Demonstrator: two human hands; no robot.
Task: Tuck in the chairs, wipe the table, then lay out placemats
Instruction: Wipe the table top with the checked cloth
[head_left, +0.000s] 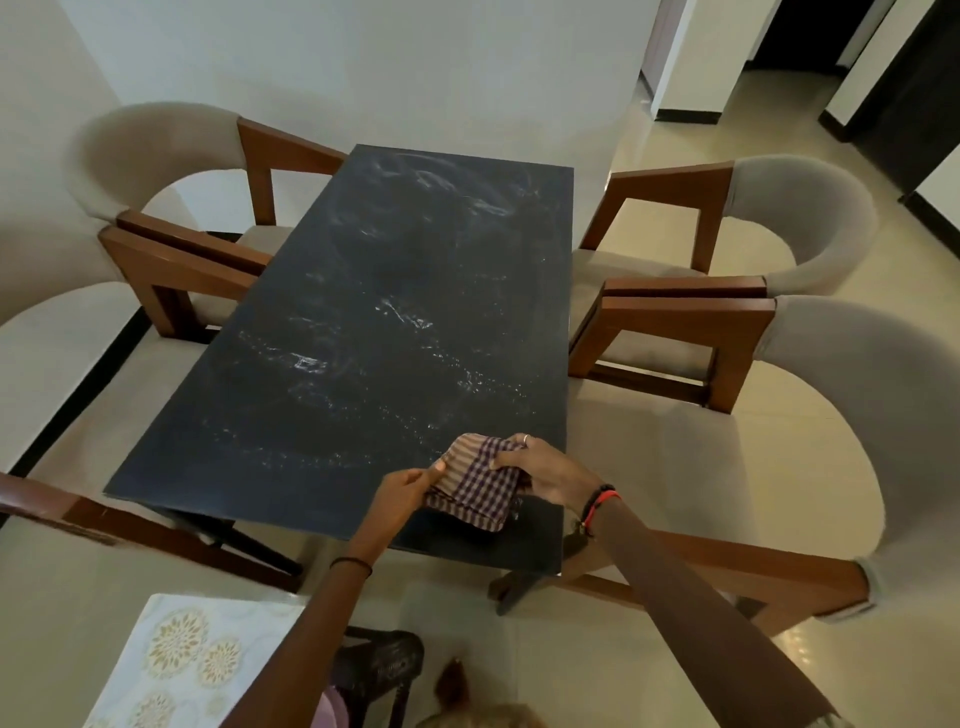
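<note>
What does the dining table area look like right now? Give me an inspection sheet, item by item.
Surface: table, dark, streaked with pale smears.
Job's things: checked cloth at the near right corner; four chairs drawn up to the long sides; flower-patterned sheet, likely a mat, lower left, off the table.
Clutter: nothing seen.
Hands: left hand pinches the cloth's edge; right hand grips its other side.
Cables: nothing seen.
Surroundings: glossy floor, pale walls, doorway far right.
</note>
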